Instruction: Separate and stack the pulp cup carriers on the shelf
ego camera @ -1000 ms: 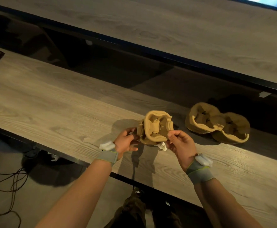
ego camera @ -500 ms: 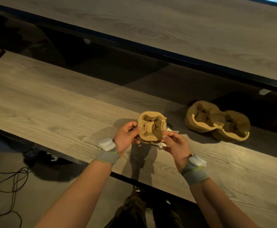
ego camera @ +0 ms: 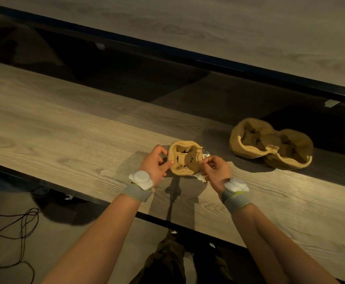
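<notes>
Wooden shelf (ego camera: pixel 65 128), left hand (ego camera: pixel 156 165) and right hand (ego camera: pixel 215 171) both clasped around one pulp carrier (ego camera: pixel 185 157).

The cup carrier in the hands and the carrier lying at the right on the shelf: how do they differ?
The held carrier is gripped at its edges by the left hand and the right hand; the lying carrier is untouched on the shelf. The held carrier shows one cup pocket, the lying carrier two side by side, so it looks wider. The lying carrier sits farther back, partly in shadow. Both are tan moulded pulp, open side up.
</notes>
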Demonstrator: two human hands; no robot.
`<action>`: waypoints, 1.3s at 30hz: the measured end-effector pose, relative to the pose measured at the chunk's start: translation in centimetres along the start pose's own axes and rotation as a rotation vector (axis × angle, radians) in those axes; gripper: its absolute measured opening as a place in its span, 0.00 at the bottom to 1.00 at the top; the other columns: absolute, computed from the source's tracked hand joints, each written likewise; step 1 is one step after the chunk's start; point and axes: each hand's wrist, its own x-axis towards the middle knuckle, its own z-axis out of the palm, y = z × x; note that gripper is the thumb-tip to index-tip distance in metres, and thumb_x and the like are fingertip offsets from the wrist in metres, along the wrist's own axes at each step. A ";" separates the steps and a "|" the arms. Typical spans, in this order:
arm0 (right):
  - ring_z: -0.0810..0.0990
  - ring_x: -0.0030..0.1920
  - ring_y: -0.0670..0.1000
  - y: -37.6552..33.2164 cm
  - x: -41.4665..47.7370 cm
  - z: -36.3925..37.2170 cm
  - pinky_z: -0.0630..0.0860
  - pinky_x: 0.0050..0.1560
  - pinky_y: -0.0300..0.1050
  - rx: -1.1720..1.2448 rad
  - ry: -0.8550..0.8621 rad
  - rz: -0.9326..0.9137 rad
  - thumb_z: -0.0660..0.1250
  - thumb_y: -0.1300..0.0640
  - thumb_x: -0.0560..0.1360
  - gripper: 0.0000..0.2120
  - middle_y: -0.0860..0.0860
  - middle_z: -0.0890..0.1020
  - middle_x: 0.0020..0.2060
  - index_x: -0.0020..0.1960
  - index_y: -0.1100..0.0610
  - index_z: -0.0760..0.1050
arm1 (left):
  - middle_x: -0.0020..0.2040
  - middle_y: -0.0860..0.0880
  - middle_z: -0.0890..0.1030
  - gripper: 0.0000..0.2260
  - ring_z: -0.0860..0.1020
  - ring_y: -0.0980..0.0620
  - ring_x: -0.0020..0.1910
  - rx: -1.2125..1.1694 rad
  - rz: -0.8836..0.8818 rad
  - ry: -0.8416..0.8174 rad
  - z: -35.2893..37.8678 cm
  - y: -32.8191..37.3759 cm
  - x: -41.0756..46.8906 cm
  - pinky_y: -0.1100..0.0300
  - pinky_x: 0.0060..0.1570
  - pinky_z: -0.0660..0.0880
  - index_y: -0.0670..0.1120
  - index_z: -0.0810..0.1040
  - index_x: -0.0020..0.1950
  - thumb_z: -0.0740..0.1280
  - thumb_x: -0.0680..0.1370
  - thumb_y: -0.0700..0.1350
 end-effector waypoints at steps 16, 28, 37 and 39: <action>0.81 0.43 0.45 -4.5 -0.7 -1.4 0.75 0.36 0.36 0.225 -0.082 0.025 0.64 0.55 0.81 0.08 0.47 0.83 0.47 0.59 0.52 0.76 | 0.42 0.48 0.81 0.04 0.81 0.57 0.31 -0.482 -0.087 -0.015 -0.3 4.3 2.0 0.62 0.26 0.78 0.48 0.76 0.53 0.66 0.80 0.42; 0.83 0.46 0.52 1.9 -3.2 -6.9 0.76 0.42 0.46 0.204 0.017 0.234 0.64 0.53 0.80 0.06 0.52 0.83 0.48 0.51 0.52 0.79 | 0.48 0.42 0.79 0.12 0.79 0.49 0.39 -0.353 -0.157 -0.111 5.6 7.9 8.7 0.66 0.23 0.76 0.38 0.74 0.61 0.64 0.81 0.43; 0.81 0.43 0.50 4.6 -4.5 -7.3 0.78 0.42 0.46 -0.062 0.005 0.119 0.65 0.58 0.78 0.04 0.51 0.81 0.47 0.51 0.50 0.77 | 0.42 0.47 0.77 0.05 0.77 0.51 0.38 -0.496 -0.278 -0.002 5.4 6.5 5.7 0.59 0.26 0.75 0.47 0.73 0.52 0.63 0.81 0.48; 0.79 0.45 0.46 3.7 -3.9 -7.0 0.76 0.44 0.43 -0.286 0.005 -0.019 0.67 0.55 0.77 0.09 0.47 0.77 0.52 0.57 0.47 0.75 | 0.39 0.47 0.75 0.04 0.75 0.51 0.35 -0.236 -0.182 0.065 5.9 4.8 3.6 0.57 0.30 0.72 0.48 0.73 0.46 0.65 0.79 0.45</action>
